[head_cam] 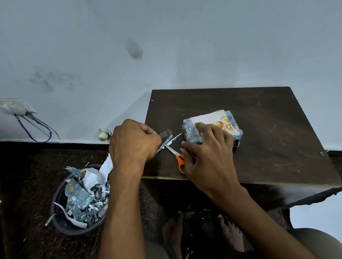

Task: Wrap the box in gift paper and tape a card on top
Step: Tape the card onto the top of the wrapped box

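A small box [235, 132] wrapped in blue patterned gift paper lies on the dark wooden table [269, 142]. On its top lies a white card [210, 119] with orange balls printed on it. My right hand [206, 149] rests with spread fingers on the box's near left part and on the card. Left of the box, my left hand [134, 142] is closed and pinches a short clear tape strip [166, 133] that sticks out toward the box. Orange-handled scissors [175, 152] lie on the table between my hands, partly under my right hand.
A dark round bin [60, 215] full of gift paper scraps stands on the brown carpet at the left of the table. A thin paper scrap [168, 141] lies by the scissors. The wall runs close behind the table. My bare feet [174, 231] are below the table's front edge.
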Motion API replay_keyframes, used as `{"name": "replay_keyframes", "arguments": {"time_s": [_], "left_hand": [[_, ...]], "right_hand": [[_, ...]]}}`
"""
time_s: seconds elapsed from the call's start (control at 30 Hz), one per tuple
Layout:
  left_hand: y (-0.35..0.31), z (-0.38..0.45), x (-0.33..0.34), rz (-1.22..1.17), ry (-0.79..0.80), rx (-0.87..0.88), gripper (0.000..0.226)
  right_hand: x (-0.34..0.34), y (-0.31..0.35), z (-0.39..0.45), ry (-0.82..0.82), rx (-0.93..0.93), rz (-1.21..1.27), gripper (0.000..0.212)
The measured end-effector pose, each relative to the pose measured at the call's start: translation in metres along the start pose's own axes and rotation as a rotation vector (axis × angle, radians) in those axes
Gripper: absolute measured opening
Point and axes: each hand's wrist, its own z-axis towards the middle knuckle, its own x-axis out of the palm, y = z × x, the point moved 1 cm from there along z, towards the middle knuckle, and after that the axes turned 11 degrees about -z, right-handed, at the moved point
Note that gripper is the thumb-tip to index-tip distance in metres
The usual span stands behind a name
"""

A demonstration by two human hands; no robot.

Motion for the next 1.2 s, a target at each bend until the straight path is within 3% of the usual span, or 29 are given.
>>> {"name": "replay_keyframes", "arguments": {"time_s": [0.1,0.2,0.3,0.5,0.73,0.9,1.1,1.2], "left_hand": [[0.000,-0.001,0.000,-0.003,0.008,-0.001,0.016],[0.000,-0.001,0.000,-0.002,0.004,-0.002,0.017],[-0.001,0.000,0.000,-0.006,0.011,-0.003,0.018],[0.001,0.001,0.001,-0.010,0.015,0.011,0.017],[0.001,0.002,0.003,-0.015,0.023,0.019,0.018],[0.001,0.002,0.004,-0.022,0.021,0.028,0.019],[0.000,0.001,0.004,-0.026,0.021,0.041,0.024],[-0.001,0.000,0.004,-0.028,0.022,0.041,0.024]], "right_hand": [[0.003,-0.001,-0.001,0.000,-0.026,0.024,0.018],[-0.006,-0.007,0.004,-0.177,0.002,0.197,0.013],[-0.012,-0.019,0.016,-0.330,0.076,0.211,0.017],[0.003,-0.038,0.022,0.077,0.227,0.000,0.083],[-0.002,-0.048,0.023,0.168,0.302,0.150,0.108],[-0.005,-0.048,0.021,0.176,0.297,0.094,0.129],[-0.005,-0.049,0.028,0.159,0.268,-0.003,0.133],[-0.011,-0.062,0.032,0.241,0.215,-0.006,0.132]]}}
